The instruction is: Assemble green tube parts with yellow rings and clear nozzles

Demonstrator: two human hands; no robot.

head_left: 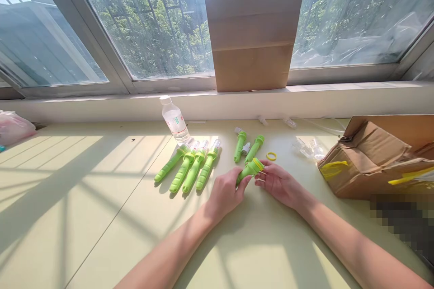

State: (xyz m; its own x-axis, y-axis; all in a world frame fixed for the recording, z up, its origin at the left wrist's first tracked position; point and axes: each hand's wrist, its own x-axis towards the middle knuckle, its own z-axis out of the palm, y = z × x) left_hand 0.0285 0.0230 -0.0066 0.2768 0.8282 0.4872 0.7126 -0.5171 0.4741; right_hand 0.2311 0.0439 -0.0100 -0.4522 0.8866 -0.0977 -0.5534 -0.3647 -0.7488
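My left hand (226, 192) is wrapped round a green tube (250, 170) that carries a yellow ring near its wider end. The fingertips of my right hand (276, 183) are at that ringed end, pinching at its edge; what they hold there is too small to tell. Just beyond lie two more green tubes (240, 146) (255, 148), with a small clear-and-white cap (246, 148) between them. A loose yellow ring (271, 156) rests on the table to their right. Several green tubes with clear tops (193, 170) lie side by side left of my hands.
A water bottle (175, 122) stands behind the row of tubes. Clear plastic pieces (305, 148) lie left of an open cardboard box (359, 162) on the right. A pink plastic bag (15, 127) is at the far left of the table (111, 216). Windows and a cardboard sheet (252, 31) are behind.
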